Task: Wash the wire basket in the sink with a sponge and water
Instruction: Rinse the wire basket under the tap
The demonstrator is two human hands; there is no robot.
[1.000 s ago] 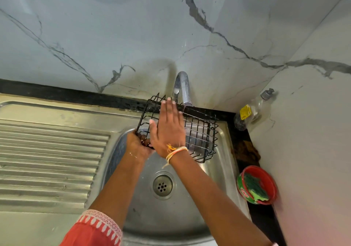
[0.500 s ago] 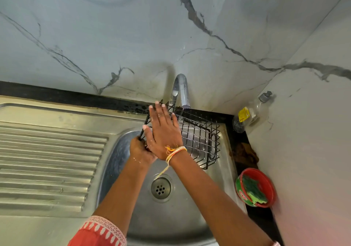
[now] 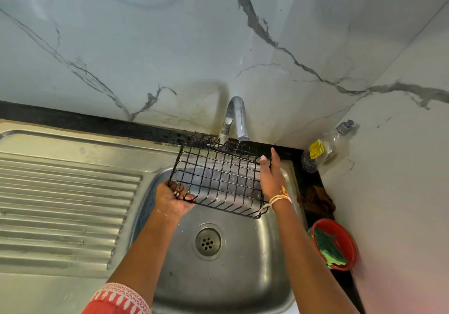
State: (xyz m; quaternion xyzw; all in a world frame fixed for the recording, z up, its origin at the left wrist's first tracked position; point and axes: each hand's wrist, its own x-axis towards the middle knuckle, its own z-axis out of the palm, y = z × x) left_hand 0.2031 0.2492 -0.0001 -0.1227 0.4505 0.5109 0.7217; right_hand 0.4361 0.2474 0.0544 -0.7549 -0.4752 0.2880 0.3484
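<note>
left hand (image 3: 173,198) fingers curl round the lower-left corner of the wire basket (image 3: 218,180), held mid-frame over the sink (image 3: 243,277); right hand (image 3: 271,176) lies flat-fingered against its right side. better to tilt the mesh under the tap (image 3: 237,119) stream, gripping firmly since wet wire likely slips.

The wire basket (image 3: 220,180) fills the back of the sink (image 3: 243,265) under the tap (image 3: 237,119). The basin near the drain (image 3: 208,241) lies open between the arms. A red bowl (image 3: 336,243) and a bottle (image 3: 325,147) crowd the right counter (image 3: 315,182).
</note>
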